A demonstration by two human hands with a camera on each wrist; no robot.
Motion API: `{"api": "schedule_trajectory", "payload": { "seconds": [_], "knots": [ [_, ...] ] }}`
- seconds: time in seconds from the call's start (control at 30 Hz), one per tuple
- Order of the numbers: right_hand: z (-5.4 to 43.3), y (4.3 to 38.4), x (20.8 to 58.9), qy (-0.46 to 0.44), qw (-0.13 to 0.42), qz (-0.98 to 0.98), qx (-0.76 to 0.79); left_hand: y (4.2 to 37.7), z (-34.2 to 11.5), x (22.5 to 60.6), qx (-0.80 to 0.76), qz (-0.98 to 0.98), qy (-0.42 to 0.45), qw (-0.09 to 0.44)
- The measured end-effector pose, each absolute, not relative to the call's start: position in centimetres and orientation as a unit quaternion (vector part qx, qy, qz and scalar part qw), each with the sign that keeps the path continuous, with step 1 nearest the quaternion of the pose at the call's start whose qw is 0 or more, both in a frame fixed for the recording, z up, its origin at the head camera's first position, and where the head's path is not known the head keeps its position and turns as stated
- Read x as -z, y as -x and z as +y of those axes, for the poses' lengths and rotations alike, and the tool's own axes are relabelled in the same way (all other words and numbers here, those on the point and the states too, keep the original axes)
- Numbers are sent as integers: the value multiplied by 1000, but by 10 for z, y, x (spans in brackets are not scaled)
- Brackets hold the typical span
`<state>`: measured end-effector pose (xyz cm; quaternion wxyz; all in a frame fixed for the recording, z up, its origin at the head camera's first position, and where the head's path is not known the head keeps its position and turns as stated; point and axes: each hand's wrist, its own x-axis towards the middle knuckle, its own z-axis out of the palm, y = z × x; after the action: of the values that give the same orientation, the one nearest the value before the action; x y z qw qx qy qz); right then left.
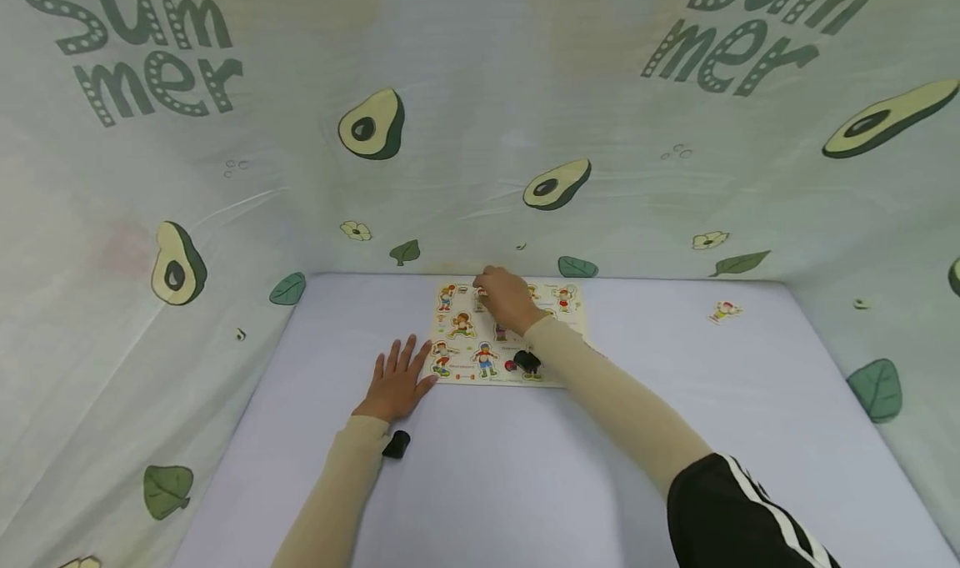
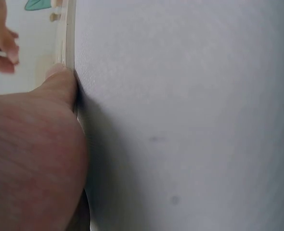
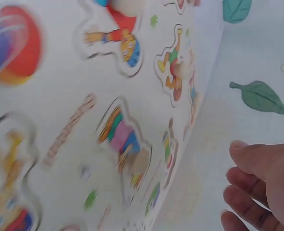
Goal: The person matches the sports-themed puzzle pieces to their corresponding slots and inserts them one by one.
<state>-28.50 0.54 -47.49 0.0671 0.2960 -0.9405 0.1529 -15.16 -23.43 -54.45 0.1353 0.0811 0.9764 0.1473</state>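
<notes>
A pale puzzle board with several sports-figure pieces lies near the far edge of the table. My left hand rests palm down at its left side, fingers spread. In the left wrist view, the thumb lies against the board's edge. My right hand is over the far part of the board. The right wrist view has its fingers loosely bent and apart from the thumb, with nothing between them. Knobbed figure pieces sit in outlined slots there; the right forearm hides part of the board in the head view.
A loose figure piece lies on the white table at the far right. Behind the table hangs a cloth printed with avocados and leaves. A small black device sits at the left wrist, another at the right.
</notes>
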Motion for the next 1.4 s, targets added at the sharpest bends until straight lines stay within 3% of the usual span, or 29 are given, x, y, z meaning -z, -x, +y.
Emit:
{"api": "schedule_trajectory", "payload": {
  "seconds": [0.3, 1.0, 1.4],
  "knots": [
    [65, 264, 470, -291, 106, -936, -167, 152, -236, 546, -143, 977, -81, 138],
    [216, 235, 484, -152, 136, -964, -170, 142, -229, 529, -170, 973, -86, 129],
    [303, 220, 497, -103, 171, -964, -174, 148, -236, 552, -159, 976, -99, 109]
  ]
}}
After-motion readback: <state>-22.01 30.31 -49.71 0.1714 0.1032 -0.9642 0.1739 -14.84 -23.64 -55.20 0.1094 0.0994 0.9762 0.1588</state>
